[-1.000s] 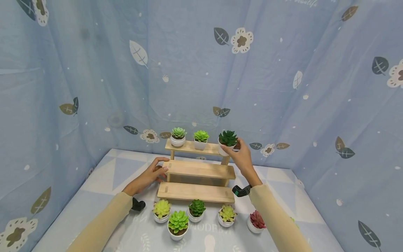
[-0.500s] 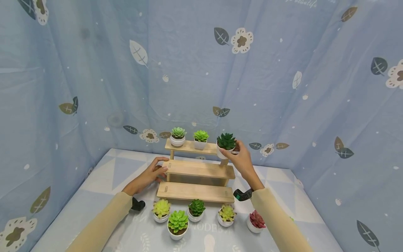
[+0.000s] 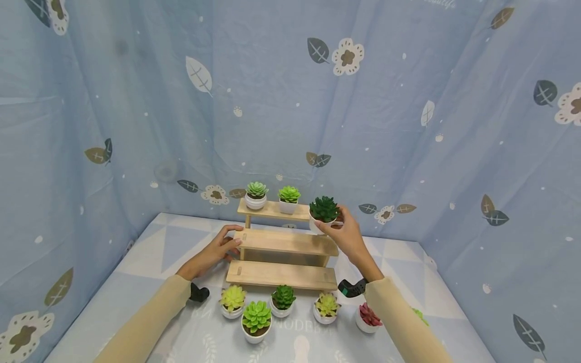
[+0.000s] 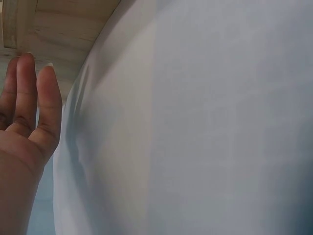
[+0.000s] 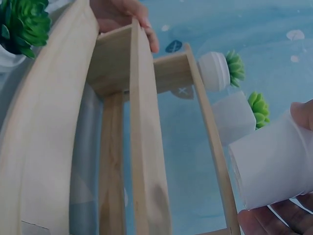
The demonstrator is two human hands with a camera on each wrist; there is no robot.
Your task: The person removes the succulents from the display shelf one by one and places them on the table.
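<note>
- Head view: right hand [image 3: 348, 233] grasps the white pot [image 3: 314, 223] of a dark green succulent [image 3: 324, 208], at the right end of the top shelf [image 3: 271, 207] of a wooden stand [image 3: 283, 275]. Contact between pot and wood: cannot tell.
- Same view: left hand [image 3: 217, 250] grips the left end of the middle shelf [image 3: 283, 241]. Pale green succulent [image 3: 256, 190] and lime succulent [image 3: 289, 194] on the top shelf, left and middle.
- Same view, tabletop [image 3: 181, 333]: four potted greens [image 3: 256, 317] before the stand; red succulent [image 3: 368, 315] farther right, beside the right sleeve [image 3: 404, 317].
- Left wrist view: three fingers [image 4: 48, 93] of the left hand extended by the wood; thumb out of frame.
- Right wrist view: pot between thumb and fingers, base just beside the top shelf's edge.
</note>
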